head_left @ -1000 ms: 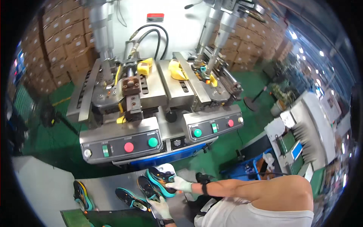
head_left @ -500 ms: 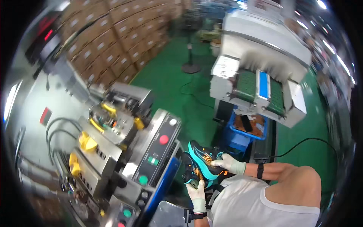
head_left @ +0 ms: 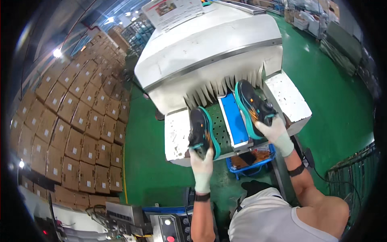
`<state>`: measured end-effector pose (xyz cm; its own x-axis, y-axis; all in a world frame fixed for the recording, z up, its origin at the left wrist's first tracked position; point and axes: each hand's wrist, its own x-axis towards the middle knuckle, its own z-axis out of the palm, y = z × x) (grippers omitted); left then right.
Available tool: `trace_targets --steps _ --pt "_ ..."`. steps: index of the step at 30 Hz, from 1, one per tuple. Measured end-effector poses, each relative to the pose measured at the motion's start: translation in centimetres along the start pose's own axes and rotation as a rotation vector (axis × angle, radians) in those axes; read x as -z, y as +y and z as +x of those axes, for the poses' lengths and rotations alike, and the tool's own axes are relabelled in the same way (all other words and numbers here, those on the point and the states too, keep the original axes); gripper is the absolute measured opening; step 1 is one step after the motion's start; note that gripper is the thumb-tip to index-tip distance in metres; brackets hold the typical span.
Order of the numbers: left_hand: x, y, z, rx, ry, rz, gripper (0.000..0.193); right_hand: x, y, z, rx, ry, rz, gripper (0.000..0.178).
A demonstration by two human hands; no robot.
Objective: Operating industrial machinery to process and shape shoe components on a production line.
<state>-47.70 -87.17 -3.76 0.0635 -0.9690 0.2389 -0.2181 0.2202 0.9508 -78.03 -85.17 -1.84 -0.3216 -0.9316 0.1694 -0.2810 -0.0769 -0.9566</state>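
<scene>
"Where do we see our white-gloved left hand point(head_left: 201, 166)?"

"Below centre frame, closed on the heel end of a black sports shoe with a turquoise sole point(head_left: 198, 128), over a green perforated conveyor belt point(head_left: 221, 133)."

"And our white-gloved right hand point(head_left: 275, 132)?"

"Right of centre, gripping the heel end of the matching black-and-turquoise shoe point(head_left: 251, 105), across a flat blue strip point(head_left: 235, 119). We cannot tell whether either sole touches the belt."

Brown cartons point(head_left: 78, 141), green floor point(head_left: 149, 169)
</scene>
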Motion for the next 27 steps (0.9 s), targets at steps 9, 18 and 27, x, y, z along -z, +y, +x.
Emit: trace_targets --steps 9,18,27 --pt "-10.3 -7.3 19.2 0.021 -0.095 0.297 0.067 -3.8 6.7 17.8 -0.255 0.157 -0.651 0.062" --pt "2.2 -12.2 -9.4 0.181 -0.047 0.121 0.054 -14.3 2.1 2.1 0.340 -0.210 0.006 0.049" --pt "14.7 -7.4 -63.5 1.159 1.330 0.089 0.039 -31.4 18.8 -23.7 -0.025 -1.738 -0.421 0.056"
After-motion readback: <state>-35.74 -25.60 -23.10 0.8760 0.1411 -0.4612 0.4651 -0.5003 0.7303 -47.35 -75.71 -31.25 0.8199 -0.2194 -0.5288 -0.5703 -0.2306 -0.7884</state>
